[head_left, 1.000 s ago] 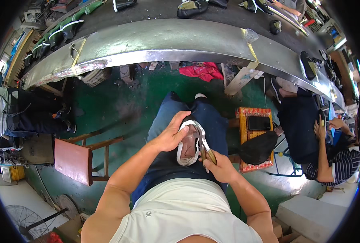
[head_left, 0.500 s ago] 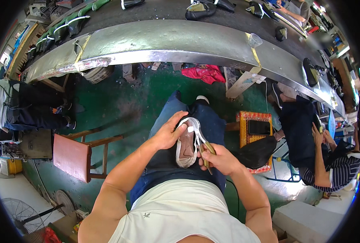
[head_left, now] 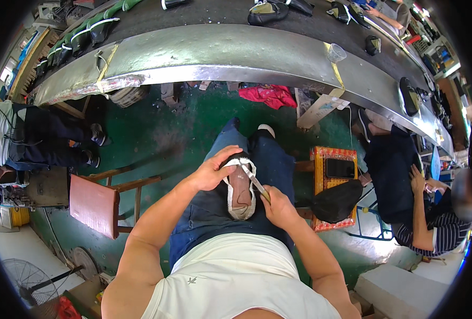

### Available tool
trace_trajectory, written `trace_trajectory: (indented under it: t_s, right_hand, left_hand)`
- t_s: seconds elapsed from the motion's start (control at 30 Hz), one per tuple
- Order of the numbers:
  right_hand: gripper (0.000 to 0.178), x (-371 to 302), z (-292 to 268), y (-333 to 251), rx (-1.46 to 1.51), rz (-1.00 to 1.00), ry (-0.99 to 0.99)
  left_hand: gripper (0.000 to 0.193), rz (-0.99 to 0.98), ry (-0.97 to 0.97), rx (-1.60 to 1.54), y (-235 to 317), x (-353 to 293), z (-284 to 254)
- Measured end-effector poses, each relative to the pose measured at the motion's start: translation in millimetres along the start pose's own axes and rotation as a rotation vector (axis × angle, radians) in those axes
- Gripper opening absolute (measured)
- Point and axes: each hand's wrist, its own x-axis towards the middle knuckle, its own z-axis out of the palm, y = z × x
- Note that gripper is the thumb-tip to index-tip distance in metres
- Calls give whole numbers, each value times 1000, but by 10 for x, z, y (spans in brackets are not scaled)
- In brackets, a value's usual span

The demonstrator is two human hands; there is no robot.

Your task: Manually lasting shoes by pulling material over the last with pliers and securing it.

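An unfinished shoe [head_left: 240, 198] lies sole side up on my lap, toe end away from me. Its underside is brown, bordered by a whitish folded edge. My left hand [head_left: 213, 173] grips its far left side, with the thumb over the edge and the fingers round the dark toe. A pair of pliers [head_left: 258, 186] is in my right hand [head_left: 281, 208], its fingers wrapped round the handles. The metal jaws reach to the right side of the shoe's far end; whether they pinch the edge I cannot tell.
A metal-edged conveyor bench [head_left: 214, 53] carrying several shoes runs across ahead. A pink-topped stool [head_left: 94, 206] stands left. On my right, a phone [head_left: 340, 168] and a black bag [head_left: 336, 202] rest on an orange-yellow seat. People are at both sides; a fan [head_left: 28, 284] stands lower left.
The pliers, spread open over the toe before, now have their handles together and point up-left. White material at the toe has shifted, showing the dark toe. My left hand has moved slightly left.
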Motion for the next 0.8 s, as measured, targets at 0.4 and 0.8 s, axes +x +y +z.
trace_trajectory:
  t_s: [0.4, 0.8]
  right_hand:
    - [25, -78, -269, -491, -325, 123, -128]
    - [35, 288, -358, -351, 105, 304, -193]
  left_hand:
    - [46, -394, 293, -336, 446, 141, 317]
    - [66, -169, 72, -125, 212, 73, 149]
